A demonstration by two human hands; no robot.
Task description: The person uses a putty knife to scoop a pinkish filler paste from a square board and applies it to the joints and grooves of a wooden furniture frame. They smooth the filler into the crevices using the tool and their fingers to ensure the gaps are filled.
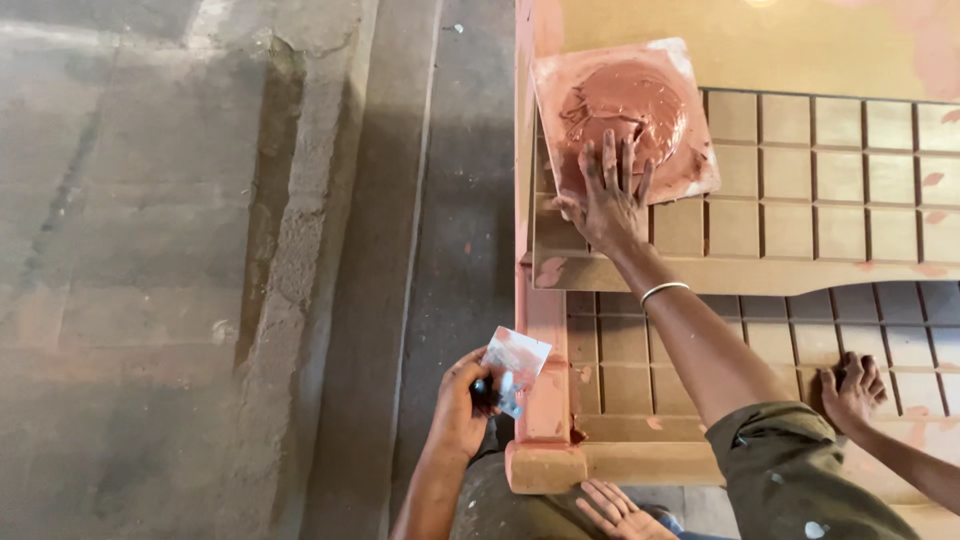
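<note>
The left hand (pixel 462 405) was closed around a smeared scraper blade (pixel 515 368), which was held just above that grip. The right hand (pixel 608 200) was laid flat, grip wide, on a square tile (pixel 690 62). Reddish putty (pixel 625 105) was heaped just beyond its fingertips.

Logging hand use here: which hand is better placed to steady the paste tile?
Right. The right hand lies spread on the tile, fingers at the reddish paste; the left hand grips a scraper lower down, off the tile.
</note>
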